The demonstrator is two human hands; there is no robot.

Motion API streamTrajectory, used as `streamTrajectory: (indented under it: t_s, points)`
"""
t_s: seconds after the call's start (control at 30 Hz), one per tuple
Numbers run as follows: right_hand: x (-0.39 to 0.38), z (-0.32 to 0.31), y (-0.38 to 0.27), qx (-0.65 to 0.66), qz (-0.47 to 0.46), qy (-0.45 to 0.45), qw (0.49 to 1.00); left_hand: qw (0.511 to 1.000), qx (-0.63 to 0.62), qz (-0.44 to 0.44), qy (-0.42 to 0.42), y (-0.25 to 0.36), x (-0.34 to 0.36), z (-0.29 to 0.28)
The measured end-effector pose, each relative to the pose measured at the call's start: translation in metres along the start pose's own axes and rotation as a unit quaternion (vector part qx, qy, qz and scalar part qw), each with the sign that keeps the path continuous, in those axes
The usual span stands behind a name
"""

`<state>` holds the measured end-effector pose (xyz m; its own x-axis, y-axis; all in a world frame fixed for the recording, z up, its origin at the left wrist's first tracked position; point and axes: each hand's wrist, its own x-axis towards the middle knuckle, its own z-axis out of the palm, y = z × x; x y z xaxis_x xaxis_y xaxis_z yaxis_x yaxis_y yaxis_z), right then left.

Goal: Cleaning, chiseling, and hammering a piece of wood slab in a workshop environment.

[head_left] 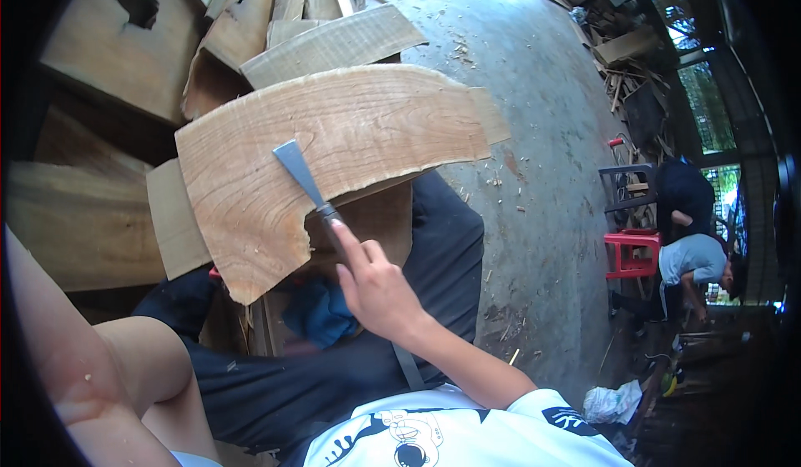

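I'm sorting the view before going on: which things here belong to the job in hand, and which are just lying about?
In hand: right hand gripping a chisel; curved slab under its blade.

Lying about: stacked boards, blue cloth, red stool, scraps, white bag.

Left hand: hidden.

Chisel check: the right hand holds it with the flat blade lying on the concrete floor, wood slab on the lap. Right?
Not quite. In the head view the right hand does hold the chisel, but its flat blade lies on the wood slab, not on the concrete floor. The slab does rest on the lap.
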<state>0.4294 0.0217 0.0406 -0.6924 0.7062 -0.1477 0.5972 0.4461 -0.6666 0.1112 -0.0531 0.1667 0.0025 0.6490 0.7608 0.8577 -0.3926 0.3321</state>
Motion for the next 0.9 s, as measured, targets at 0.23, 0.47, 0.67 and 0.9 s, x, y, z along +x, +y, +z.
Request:
streamTrajectory:
  t_s: [0.23, 0.47, 0.67, 0.9]
  points:
    - [0.012, -0.001, -0.016, 0.008, 0.0, 0.007, 1.0, 0.997, 0.019, 0.001, -0.078, 0.009, 0.004, -0.005]
    - [0.021, 0.001, -0.007, -0.036, 0.032, 0.015, 0.999, 0.992, 0.048, -0.109, -0.049, -0.015, 0.019, 0.119]
    - [0.027, 0.014, -0.015, -0.052, -0.002, 0.017, 0.999, 0.918, 0.245, -0.248, -0.19, -0.084, -0.059, 0.161]
    - [0.043, 0.009, -0.012, -0.041, 0.008, 0.001, 0.999, 0.914, 0.217, -0.29, -0.185, -0.117, -0.082, 0.188]
